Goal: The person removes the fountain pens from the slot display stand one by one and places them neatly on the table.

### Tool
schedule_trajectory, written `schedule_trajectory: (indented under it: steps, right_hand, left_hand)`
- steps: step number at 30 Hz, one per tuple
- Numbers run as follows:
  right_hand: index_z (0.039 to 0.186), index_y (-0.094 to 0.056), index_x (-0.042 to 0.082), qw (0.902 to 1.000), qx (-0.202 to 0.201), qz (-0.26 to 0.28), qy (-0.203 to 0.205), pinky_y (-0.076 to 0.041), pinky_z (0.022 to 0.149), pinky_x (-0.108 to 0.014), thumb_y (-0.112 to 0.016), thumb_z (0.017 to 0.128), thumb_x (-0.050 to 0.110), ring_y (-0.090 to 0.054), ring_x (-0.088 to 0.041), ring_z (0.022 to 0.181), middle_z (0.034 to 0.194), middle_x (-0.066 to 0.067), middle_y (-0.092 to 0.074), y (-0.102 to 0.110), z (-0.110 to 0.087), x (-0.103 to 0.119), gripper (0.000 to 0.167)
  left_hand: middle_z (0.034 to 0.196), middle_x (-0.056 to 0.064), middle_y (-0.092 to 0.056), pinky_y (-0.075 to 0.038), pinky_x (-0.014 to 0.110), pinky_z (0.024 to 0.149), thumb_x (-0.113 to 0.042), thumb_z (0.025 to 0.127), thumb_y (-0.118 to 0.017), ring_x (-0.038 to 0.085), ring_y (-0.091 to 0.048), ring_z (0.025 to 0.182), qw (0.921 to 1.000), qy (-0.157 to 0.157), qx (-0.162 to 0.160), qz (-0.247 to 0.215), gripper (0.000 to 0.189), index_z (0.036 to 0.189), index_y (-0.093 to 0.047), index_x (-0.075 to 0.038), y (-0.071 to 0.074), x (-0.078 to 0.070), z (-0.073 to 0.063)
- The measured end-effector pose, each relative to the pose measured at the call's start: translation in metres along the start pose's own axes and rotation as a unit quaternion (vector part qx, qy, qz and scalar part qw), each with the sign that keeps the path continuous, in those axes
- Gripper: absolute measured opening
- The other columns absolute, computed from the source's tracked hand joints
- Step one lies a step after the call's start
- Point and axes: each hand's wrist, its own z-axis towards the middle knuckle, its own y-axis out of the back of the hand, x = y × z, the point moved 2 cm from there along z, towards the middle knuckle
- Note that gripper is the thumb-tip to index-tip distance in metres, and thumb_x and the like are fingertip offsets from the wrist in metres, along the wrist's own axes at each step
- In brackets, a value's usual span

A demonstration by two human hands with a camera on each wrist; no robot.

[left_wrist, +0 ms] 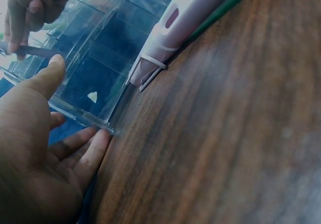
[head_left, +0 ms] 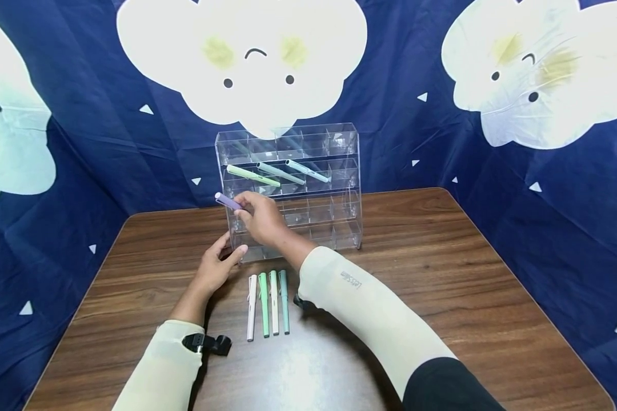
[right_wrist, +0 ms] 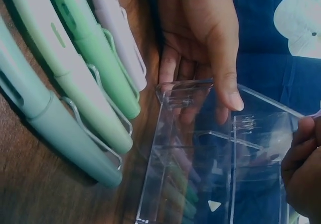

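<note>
My right hand (head_left: pixel 261 217) pinches a purple pen (head_left: pixel 227 201) in front of the left side of a clear acrylic display rack (head_left: pixel 347 231). The pen's capped end points left; its other end is hidden by the fingers. Down at the rack's lower left corner, my left hand (head_left: pixel 215 271) grips the edge, thumb in front and fingers around the side, as the right wrist view also shows. Three pens lie slanted in an upper tier: yellow-green (head_left: pixel 252 175), grey-green (head_left: pixel 281 173) and light blue (head_left: pixel 307 170).
Several pens lie side by side before the rack: pale pink (head_left: pixel 251 308), green (head_left: pixel 264 305), cream (head_left: pixel 274 302) and teal (head_left: pixel 284 302). The wooden table (head_left: pixel 442 274) ends near a blue curtain (head_left: pixel 401 137) printed with clouds.
</note>
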Motion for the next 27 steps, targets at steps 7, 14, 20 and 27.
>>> schedule_trajectory:
  steps: [7, 14, 20, 27]
  right_hand:
    - [0.119, -0.075, 0.01, 0.9982, -0.047, 0.005, 0.036, -0.051, 0.085, -0.018, -0.077, 0.102, 0.012, -0.067, -0.014, 0.097, 0.119, -0.007, -0.078, 0.014, -0.003, 0.014, 0.017]
    - [0.117, -0.074, 0.005, 0.989, -0.077, 0.025, 0.124, -0.048, 0.072, -0.014, -0.078, 0.102, 0.011, -0.062, -0.012, 0.08, 0.115, -0.011, -0.076, 0.029, -0.012, 0.027, 0.017]
    - [0.114, -0.072, 0.001, 0.9739, -0.1, 0.037, 0.201, -0.041, 0.061, -0.015, -0.078, 0.101, 0.008, -0.05, -0.006, 0.063, 0.104, -0.013, -0.073, 0.044, -0.031, 0.038, 0.016]
    - [0.115, -0.069, -0.001, 0.9733, -0.067, 0.105, 0.192, -0.045, 0.052, -0.019, -0.075, 0.101, 0.001, -0.048, 0.001, 0.057, 0.099, -0.015, -0.069, 0.056, -0.061, 0.042, 0.016]
  left_hand:
    - [0.155, 0.032, -0.058, -0.056, 0.015, 0.085, -0.034, 0.111, -0.067, 0.043, -0.061, 0.137, 1.0, 0.005, 0.002, -0.003, 0.071, 0.173, -0.035, -0.021, 0.0, -0.002, -0.002]
    - [0.155, 0.031, -0.059, -0.052, 0.011, 0.086, -0.036, 0.11, -0.068, 0.044, -0.061, 0.14, 0.9999, 0.004, -0.001, 0.012, 0.073, 0.173, -0.035, -0.021, 0.003, -0.003, -0.002]
    - [0.157, 0.031, -0.057, -0.051, 0.01, 0.086, -0.033, 0.111, -0.066, 0.043, -0.059, 0.142, 0.9998, 0.006, 0.004, 0.017, 0.072, 0.174, -0.033, -0.019, 0.0, -0.004, -0.003]
    - [0.157, 0.035, -0.055, -0.049, 0.009, 0.085, -0.025, 0.112, -0.065, 0.05, -0.057, 0.143, 0.9997, 0.012, -0.001, 0.019, 0.069, 0.173, -0.034, -0.012, -0.001, -0.016, -0.007]
